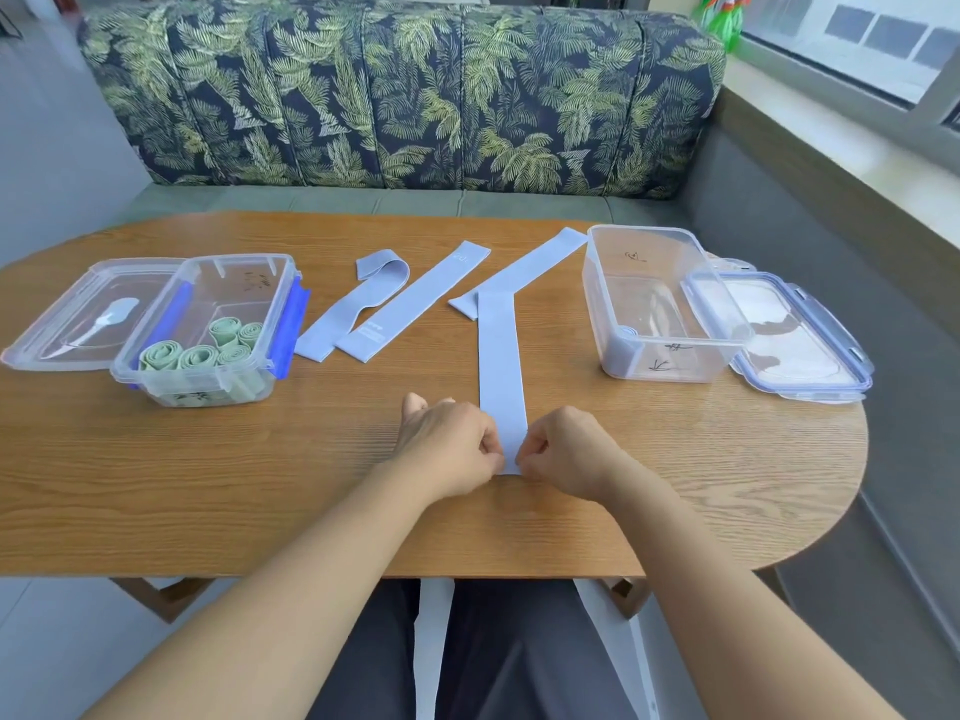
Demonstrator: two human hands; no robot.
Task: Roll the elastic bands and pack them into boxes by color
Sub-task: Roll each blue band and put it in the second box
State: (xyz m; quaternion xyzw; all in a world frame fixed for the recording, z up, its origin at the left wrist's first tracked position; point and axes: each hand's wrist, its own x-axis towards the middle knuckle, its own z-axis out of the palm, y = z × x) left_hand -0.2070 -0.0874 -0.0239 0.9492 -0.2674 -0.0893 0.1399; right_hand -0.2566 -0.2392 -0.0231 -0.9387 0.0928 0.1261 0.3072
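While left hand (447, 449) and right hand (566, 449) pinch the near end of the blue band (498, 356), fingers clamped | green-roll box (197, 394) 10 o'clock | clear box (670, 232) 2 o'clock

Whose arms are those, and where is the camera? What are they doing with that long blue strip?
No robot here. The camera sits on a person's head and looks down, so you see their own arms. The left hand and right hand both pinch the near end of a light-blue elastic band lying flat on the wooden table. Other blue bands lie unrolled farther back. The left clear box holds rolled green bands. The right clear box looks nearly empty.
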